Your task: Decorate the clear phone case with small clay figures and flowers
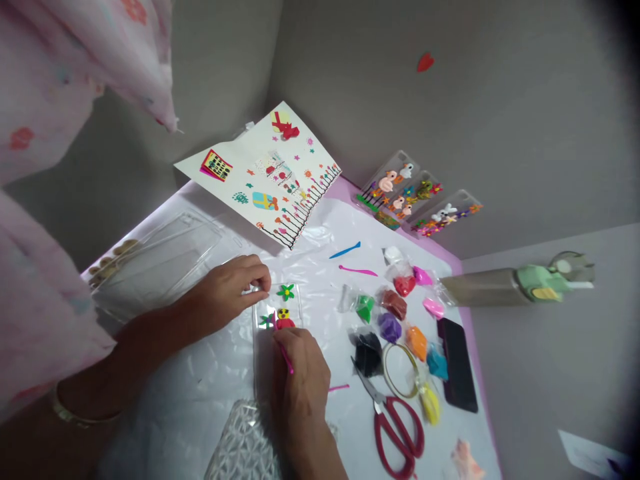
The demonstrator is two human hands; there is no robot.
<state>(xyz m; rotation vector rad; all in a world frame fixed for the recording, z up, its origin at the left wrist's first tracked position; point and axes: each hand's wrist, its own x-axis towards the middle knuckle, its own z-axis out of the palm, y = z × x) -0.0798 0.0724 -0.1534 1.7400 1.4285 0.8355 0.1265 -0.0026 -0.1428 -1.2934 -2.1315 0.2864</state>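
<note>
A clear phone case (301, 300) lies on the covered table, with green clay flowers (286, 292) and a small yellow-and-red clay figure (285, 319) on it. My left hand (235, 288) has its fingers curled in a pinch at the case's upper left corner. In my right hand (303, 363) is a pink clay modelling tool (286, 357), its tip down by the second green flower, left of the figure. The right hand covers the lower part of the case.
Bagged clay lumps (390, 327), red-handled scissors (395, 427), a tape roll (400, 371) and a dark phone (457, 365) lie to the right. Blue (345, 250) and pink (358, 270) tools lie beyond. A decorated card (280, 180), bottle (490, 287) and decorated cases (395, 183) stand behind.
</note>
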